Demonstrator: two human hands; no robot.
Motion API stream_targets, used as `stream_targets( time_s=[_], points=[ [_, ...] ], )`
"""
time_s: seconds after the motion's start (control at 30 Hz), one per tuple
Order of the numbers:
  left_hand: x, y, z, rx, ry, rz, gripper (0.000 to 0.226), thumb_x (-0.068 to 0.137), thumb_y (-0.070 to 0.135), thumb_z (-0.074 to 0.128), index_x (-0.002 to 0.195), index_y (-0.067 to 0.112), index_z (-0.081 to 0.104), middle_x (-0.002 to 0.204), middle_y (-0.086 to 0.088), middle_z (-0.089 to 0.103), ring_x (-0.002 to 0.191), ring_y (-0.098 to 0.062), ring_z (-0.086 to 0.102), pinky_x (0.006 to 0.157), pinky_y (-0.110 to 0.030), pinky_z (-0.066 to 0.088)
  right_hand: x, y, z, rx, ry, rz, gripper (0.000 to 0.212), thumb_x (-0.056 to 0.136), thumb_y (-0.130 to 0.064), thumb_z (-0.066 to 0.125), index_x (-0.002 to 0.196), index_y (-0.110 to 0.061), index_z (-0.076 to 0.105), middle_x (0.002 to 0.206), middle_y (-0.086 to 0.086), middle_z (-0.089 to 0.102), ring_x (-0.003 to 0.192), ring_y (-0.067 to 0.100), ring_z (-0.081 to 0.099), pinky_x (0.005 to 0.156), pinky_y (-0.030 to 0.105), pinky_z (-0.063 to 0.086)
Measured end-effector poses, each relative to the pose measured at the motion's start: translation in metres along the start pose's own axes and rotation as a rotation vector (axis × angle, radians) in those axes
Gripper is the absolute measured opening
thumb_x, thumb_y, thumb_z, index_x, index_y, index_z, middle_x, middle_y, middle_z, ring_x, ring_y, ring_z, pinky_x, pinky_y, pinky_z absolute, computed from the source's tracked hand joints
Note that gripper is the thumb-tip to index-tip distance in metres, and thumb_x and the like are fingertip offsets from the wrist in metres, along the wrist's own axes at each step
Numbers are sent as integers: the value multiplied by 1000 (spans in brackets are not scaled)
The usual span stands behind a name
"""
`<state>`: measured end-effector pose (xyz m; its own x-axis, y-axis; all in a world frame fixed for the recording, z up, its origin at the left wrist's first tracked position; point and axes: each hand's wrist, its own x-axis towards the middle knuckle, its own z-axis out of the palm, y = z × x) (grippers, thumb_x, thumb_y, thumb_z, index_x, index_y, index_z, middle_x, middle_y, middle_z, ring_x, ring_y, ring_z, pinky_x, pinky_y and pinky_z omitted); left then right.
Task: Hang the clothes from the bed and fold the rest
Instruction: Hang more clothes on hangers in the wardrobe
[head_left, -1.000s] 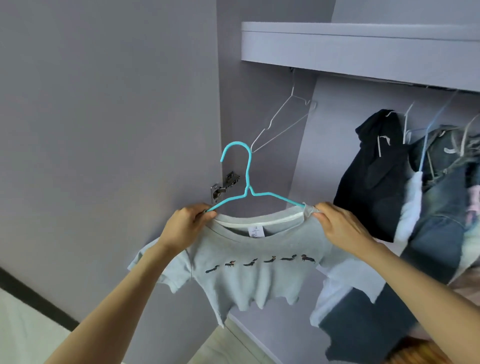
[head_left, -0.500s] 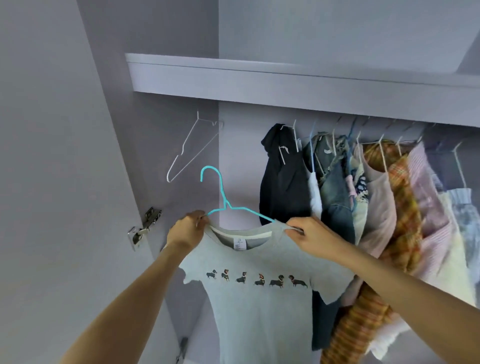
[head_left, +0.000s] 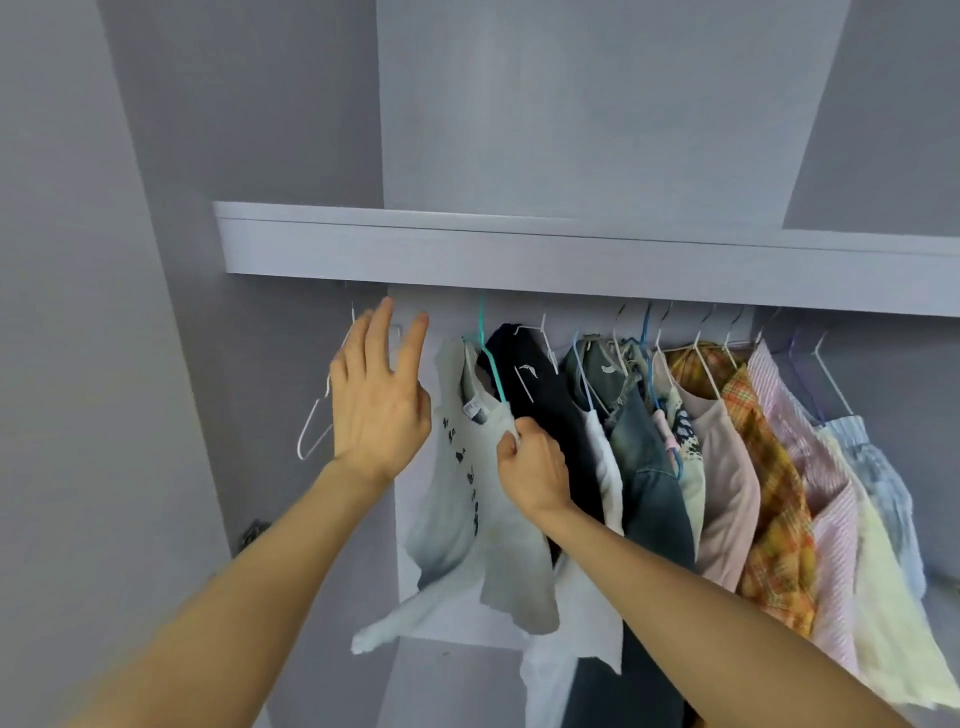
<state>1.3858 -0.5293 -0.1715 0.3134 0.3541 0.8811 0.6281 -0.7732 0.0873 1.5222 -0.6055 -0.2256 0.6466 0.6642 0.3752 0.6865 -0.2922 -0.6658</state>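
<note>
A: What have the grips got?

B: My right hand (head_left: 535, 475) is curled round the near shoulder of the grey T-shirt (head_left: 480, 499), pinching the cloth together with the lower end of the teal hanger (head_left: 491, 366). My left hand (head_left: 379, 400) is released: fingers straight and spread, palm away from me, holding nothing. It sits just left of the shirt, in front of an empty white hanger (head_left: 314, 421).

A: And where is the shirt?

B: Inside the wardrobe, turned edge-on to me, at the left end of the hanging row. The teal hook runs up behind the shelf edge (head_left: 571, 260); I cannot see the rail itself, so I cannot tell whether the hook sits on it. A row of small dark figures runs down the shirt's front.

A: What is beside it?

B: A dark garment (head_left: 550, 405) touches it on the right, then denim (head_left: 644, 467), a pink top (head_left: 727, 467), an orange plaid shirt (head_left: 774, 493) and a pink striped one (head_left: 826, 499), all on hangers, packed close.
</note>
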Motion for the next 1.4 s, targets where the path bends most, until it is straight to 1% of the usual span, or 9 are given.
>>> stream_targets(
  time_s=[0.1,0.2,0.27,0.53,0.73,0.83,1.0,1.17,1.4],
  points=[
    [25,8,4,78,-3,60,80,70,-1,59,144,12,32,150,-24,22,137,-45,21,102,-58,30,10,1,12,56,92,33,16,97,-17,39,83,-9,43,97,16,60,90,37,58,63,31,34],
    [39,11,14,127,-44,54,91,76,10,59,149,22,7,156,-18,3,142,-42,-1,110,-58,13,30,2,18,91,134,69,21,97,-17,38,98,-1,51,105,17,59,97,37,57,69,34,39],
    [41,10,20,150,-34,49,95,75,13,60,148,25,-1,156,-17,0,142,-42,-4,110,-61,10,43,4,18,95,123,82,24,98,-16,38,102,2,52,109,19,58,101,37,56,73,35,42],
    [37,8,15,158,-83,26,95,77,17,59,148,28,-4,157,-13,-3,142,-38,-6,109,-64,9,38,10,23,59,-20,86,26,97,-17,41,109,3,52,116,20,57,109,36,54,82,34,43],
    [14,13,-10,62,-228,-32,80,86,17,50,149,28,4,157,-9,-7,143,-31,-10,113,-55,3,5,3,-2,46,-111,57,41,94,-14,45,134,-10,40,128,12,43,113,30,51,89,34,42],
    [-16,17,-21,-51,-314,-149,72,88,18,49,149,26,10,157,-9,-3,144,-29,-7,114,-50,5,-23,2,-14,103,-102,-32,38,94,-12,44,131,-11,45,125,8,45,109,22,51,92,31,43],
    [-89,30,-35,-183,-452,-354,65,90,19,49,147,23,19,156,-7,3,141,-26,8,111,-44,20,-78,12,-22,177,-162,-130,28,92,-3,42,117,-11,54,113,1,50,91,10,50,78,17,39],
    [-184,43,-64,-152,-555,-603,59,92,20,47,146,22,23,154,-5,10,138,-24,18,108,-39,26,-145,21,1,212,-365,-227,27,92,0,43,114,-6,57,114,4,57,99,17,55,84,26,45],
    [-343,61,-186,125,-564,-1116,54,93,23,47,144,19,30,149,-5,24,135,-25,25,106,-38,28,-276,17,45,190,-985,-329,27,90,-3,45,110,-8,61,105,9,67,100,24,60,82,23,40]
  ],
)
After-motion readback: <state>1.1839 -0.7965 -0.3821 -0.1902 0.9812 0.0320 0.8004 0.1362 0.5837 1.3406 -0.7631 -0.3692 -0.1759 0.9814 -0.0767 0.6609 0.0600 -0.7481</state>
